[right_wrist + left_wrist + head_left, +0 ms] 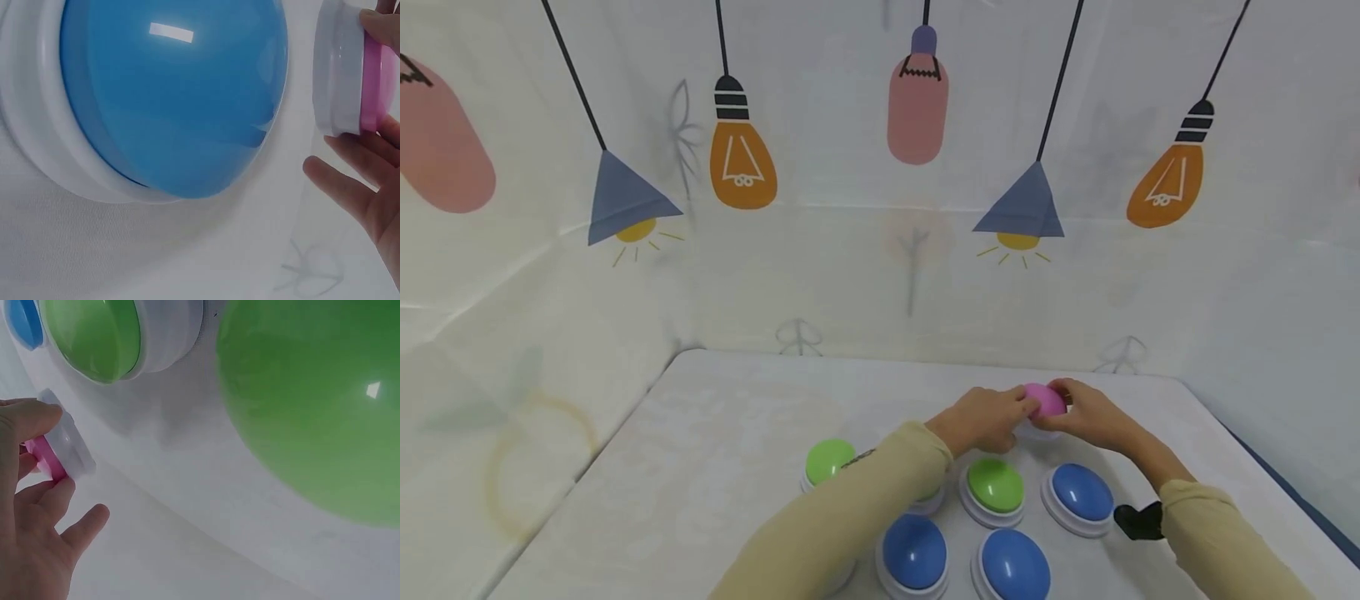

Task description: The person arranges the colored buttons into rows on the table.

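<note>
Both hands meet at a round push button (1045,401) with a pink cap and white base, near the table's far right side. From the left, the left hand (988,418) pinches it between thumb and fingers. On the opposite side, the right hand (1092,414) holds its edge with thumb and fingertips. In the left wrist view the white base (74,447) is tilted, the thumb lying against it. In the right wrist view the base (337,69) stands on edge, apart from a large blue button (175,94) nearby. Whether it touches the table is hard to tell.
Nearer me are green buttons (995,485) and blue buttons (914,552), several in all, on the white table (700,467). The left sleeve (842,517) partly covers some. A black object (1139,522) shows by the right sleeve. Printed cloth walls (842,275) surround the table.
</note>
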`<state>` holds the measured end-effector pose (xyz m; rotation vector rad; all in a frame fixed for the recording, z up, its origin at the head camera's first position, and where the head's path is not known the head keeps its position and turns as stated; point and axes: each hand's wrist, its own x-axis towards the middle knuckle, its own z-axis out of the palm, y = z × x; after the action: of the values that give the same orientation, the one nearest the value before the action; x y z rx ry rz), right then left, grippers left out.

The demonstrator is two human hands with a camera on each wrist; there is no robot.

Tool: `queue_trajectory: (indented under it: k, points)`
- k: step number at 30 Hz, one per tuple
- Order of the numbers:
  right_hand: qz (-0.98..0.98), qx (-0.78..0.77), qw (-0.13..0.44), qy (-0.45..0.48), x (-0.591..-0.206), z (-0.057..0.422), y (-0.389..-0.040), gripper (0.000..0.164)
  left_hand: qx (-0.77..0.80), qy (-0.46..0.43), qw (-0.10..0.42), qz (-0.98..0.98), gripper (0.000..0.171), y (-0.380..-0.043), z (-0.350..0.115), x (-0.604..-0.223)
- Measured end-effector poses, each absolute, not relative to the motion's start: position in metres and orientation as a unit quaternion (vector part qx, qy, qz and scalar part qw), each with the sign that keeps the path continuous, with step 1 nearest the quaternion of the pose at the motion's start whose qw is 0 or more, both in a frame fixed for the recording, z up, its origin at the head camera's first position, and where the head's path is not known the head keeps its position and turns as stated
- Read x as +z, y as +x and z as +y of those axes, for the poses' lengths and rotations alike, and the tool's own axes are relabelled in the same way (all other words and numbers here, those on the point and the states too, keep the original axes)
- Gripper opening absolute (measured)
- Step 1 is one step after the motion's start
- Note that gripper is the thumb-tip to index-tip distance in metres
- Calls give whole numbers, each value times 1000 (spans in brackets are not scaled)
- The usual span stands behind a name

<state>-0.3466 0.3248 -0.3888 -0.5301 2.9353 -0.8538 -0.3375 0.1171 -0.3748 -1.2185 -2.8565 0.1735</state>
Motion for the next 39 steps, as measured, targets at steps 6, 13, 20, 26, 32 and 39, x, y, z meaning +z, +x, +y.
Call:
queue_trajectory:
  k: [6,13,20,26,32,39]
  points:
    - [940,-286,3,-187,-386,325,-338,65,59,-401,23,-914,55,-333,113,-375]
    - [935,-289,-15,-207,-383,324,-325,63,46,-423,70,-902,52,-325,105,-374]
    - [938,-282,-20,-203,-380,327,-309,62,49,-441,92,-891,52,-312,104,-371]
    - [936,-286,-9,-206,-373,331,-287,65,67,-471,127,-870,46,-299,106,-371]
    - [941,-275,14,-197,-368,336,-267,72,81,-493,148,-853,45,-287,108,-371]
    - [947,-249,7,-203,-364,345,-248,72,103,-503,112,-851,51,-272,114,-368]
